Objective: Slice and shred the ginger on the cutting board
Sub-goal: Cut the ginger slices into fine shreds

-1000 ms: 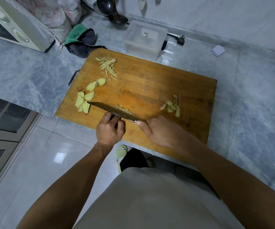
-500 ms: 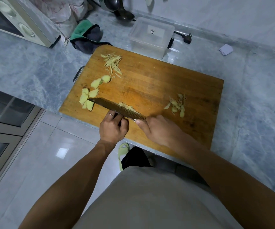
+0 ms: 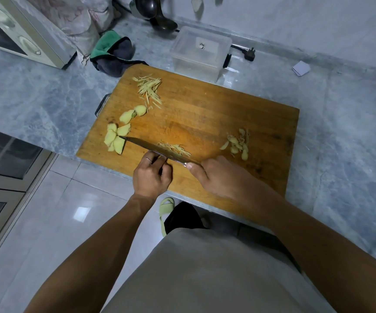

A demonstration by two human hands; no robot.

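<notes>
A wooden cutting board (image 3: 205,114) lies on the marble counter. My right hand (image 3: 223,177) grips the handle of a cleaver (image 3: 151,147), whose blade stands edge-down near the board's front. My left hand (image 3: 152,177) is curled with its fingertips against the blade's near side, holding down ginger that the fingers hide. Fresh ginger shreds (image 3: 175,148) lie just beyond the blade. Several ginger slices (image 3: 115,141) sit at the blade's tip, with two more (image 3: 133,114) behind them. An older pile of shreds (image 3: 148,88) lies at the board's back left. Ginger peels (image 3: 237,143) lie to the right.
Behind the board stand a clear plastic box (image 3: 201,50), a green and grey cloth (image 3: 112,53) and a ladle (image 3: 160,19). A countertop oven (image 3: 13,30) occupies the far left. A plug (image 3: 249,54) and a folded paper (image 3: 301,68) lie at the back right. The board's front edge reaches the counter's edge.
Both hands and the cleaver stay at the same spot on the board. The small pile of shreds beyond the blade looks slightly larger. The view has shifted a little.
</notes>
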